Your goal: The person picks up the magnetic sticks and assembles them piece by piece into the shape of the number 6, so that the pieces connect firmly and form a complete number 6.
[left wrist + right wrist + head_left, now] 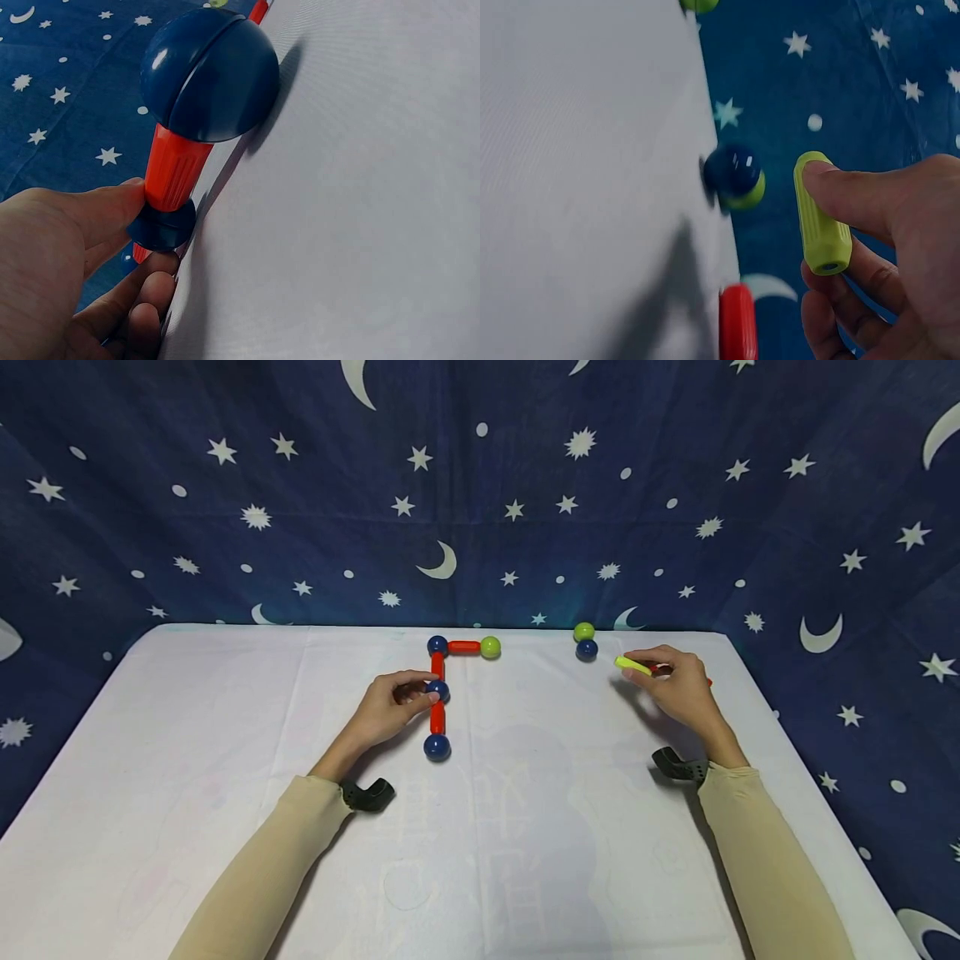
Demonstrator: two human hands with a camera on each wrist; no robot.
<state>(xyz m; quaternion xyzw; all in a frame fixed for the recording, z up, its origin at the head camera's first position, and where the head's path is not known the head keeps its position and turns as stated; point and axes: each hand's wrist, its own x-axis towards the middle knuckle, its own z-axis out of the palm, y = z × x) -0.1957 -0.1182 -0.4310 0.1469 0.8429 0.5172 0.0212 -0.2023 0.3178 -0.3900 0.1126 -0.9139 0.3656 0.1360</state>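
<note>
My left hand (pixel 381 708) pinches the middle blue ball (pixel 439 692) of a joined magnetic ball-and-rod figure on the table. Red rods (pixel 437 719) link that ball to a near blue ball (pixel 437 747) and a far blue ball (pixel 437 646). From the far ball another red rod (pixel 463 647) runs right to a green ball (pixel 491 647). On the right, my right hand (pixel 678 687) holds a yellow-green rod (pixel 821 217) between thumb and fingers, raised off the table. A red rod (pixel 738 322) lies below that hand, mostly hidden in the head view.
A loose blue ball (pixel 587 650) and a green ball (pixel 583 632) sit together at the table's back edge, left of the right hand. The white table (pixel 570 827) ends against a dark blue star-patterned cloth (pixel 525 543). Black wrist mounts (pixel 369 795) stick out from both sleeves.
</note>
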